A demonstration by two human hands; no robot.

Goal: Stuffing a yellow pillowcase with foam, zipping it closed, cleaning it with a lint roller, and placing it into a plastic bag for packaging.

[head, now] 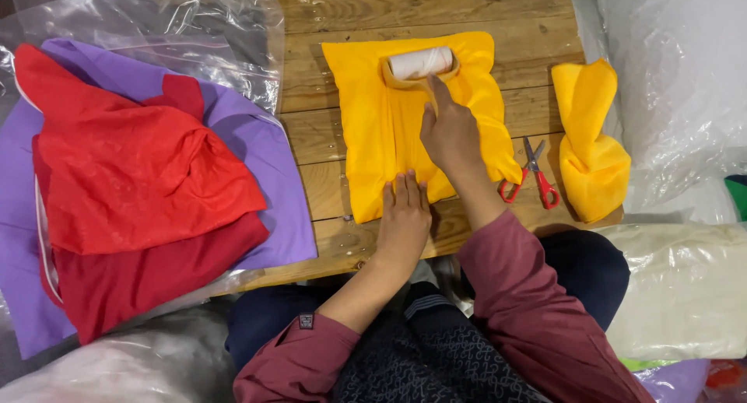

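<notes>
Creased yellow cloth [373, 131] under both hands: left hand [405, 216] flat, open; right hand [450, 131] closed, pinching its fold.

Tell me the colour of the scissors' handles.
Red, on the scissors lying beside the right hand; seen in the head view.

A wooden plank table [537, 14] (knotty boards); clear plastic sheeting [669, 68] around.

Bright, even light; sharp focus.
</notes>
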